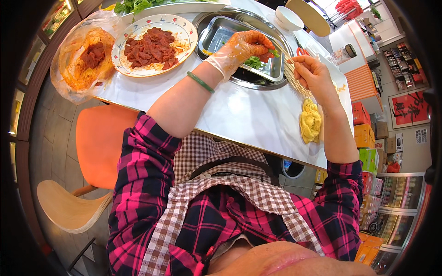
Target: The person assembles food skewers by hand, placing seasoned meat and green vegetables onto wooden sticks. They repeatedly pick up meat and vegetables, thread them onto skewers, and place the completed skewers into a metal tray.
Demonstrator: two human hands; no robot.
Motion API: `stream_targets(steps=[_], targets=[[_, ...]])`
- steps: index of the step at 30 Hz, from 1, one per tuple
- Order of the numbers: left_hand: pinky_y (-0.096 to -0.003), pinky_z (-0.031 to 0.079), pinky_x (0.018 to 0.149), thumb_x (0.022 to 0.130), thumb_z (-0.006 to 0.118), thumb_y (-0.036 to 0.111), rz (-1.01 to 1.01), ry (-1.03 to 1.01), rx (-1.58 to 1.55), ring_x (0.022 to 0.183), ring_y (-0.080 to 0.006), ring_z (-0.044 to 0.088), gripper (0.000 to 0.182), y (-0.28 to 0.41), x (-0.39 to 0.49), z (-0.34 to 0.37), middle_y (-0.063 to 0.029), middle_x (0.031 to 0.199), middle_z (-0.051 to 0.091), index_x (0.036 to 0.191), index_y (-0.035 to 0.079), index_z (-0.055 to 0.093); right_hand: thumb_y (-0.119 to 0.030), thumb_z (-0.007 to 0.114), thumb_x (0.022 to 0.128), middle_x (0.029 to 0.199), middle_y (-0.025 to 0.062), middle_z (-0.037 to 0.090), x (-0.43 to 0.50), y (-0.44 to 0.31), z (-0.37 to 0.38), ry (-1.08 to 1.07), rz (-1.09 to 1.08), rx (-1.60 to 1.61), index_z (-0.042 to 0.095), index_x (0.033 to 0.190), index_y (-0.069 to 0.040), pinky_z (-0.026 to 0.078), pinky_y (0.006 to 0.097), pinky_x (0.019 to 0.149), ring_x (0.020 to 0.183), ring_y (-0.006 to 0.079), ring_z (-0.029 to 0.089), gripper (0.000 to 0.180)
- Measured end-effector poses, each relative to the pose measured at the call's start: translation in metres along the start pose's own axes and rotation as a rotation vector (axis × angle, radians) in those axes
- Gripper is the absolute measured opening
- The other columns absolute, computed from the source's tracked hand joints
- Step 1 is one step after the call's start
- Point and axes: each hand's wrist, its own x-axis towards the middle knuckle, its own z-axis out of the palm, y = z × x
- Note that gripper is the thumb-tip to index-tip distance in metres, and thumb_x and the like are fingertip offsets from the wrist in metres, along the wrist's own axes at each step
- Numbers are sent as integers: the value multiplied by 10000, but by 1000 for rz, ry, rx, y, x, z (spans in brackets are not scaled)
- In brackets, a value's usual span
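My left hand (pixel 247 48), in a clear plastic glove stained red, is closed over the metal tray (pixel 279 70), pinching marinated meat (pixel 266 56) with a green vegetable piece (pixel 274 52) beside it. My right hand (pixel 309 74) is bare and holds a thin wooden skewer (pixel 285 52) that points towards the left fingers. Below it lies a bundle of skewers (pixel 297 84) on the table. Cut greens (pixel 254 62) lie in the tray. To the left, a patterned plate (pixel 188 32) bears sliced red meat (pixel 151 48). Farther left is a plastic bag (pixel 69 65) with more meat.
The tray rests over a round metal recess (pixel 238 82) in the white table (pixel 238 114). A yellow cloth (pixel 310 121) lies at the right. Behind are a white bowl (pixel 289 19), red-handled scissors (pixel 302 51) and a white dish of leafy greens (pixel 179 7). An orange chair (pixel 103 145) stands left.
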Motion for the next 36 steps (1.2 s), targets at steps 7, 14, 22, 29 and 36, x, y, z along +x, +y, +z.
stream_targets(steps=[7, 14, 22, 29, 36], targets=[[-273, 518, 798, 903, 634, 31, 81, -57, 80, 805, -149, 621, 55, 0, 4, -3, -76, 915, 665, 948, 9, 656, -104, 563, 974, 699, 8, 568, -8, -1, 7, 5, 7, -61, 668, 1061, 10, 346, 186, 506, 559, 42, 438, 178], [-262, 516, 787, 891, 638, 10, 89, -85, 73, 810, -142, 620, 70, 0, 3, -2, -76, 934, 664, 959, 6, 654, -88, 559, 972, 692, 12, 576, -8, 0, 3, 20, 1, -41, 664, 1075, 23, 359, 190, 499, 551, 42, 448, 184], [-257, 514, 791, 898, 621, 19, 99, -105, 108, 823, -132, 616, 130, 2, 2, -3, -64, 952, 664, 1024, 2, 649, -89, 566, 970, 683, 13, 576, -7, 18, 8, -40, 67, -31, 668, 1063, 14, 356, 195, 464, 525, 45, 456, 173], [-248, 515, 778, 921, 632, 67, 37, -55, 177, 841, -123, 623, 201, 5, 1, 1, -69, 997, 676, 1108, -2, 653, -101, 577, 967, 680, 15, 581, -7, 24, 12, -3, 91, -27, 673, 1030, 12, 363, 199, 465, 524, 52, 463, 161], [-268, 555, 818, 917, 651, 55, -12, -84, 166, 882, -155, 655, 211, -1, 1, -3, -96, 1012, 676, 1111, -27, 645, -105, 590, 956, 682, 22, 584, -10, 26, 17, 25, 94, -50, 672, 1023, 25, 375, 204, 474, 523, 57, 470, 167]])
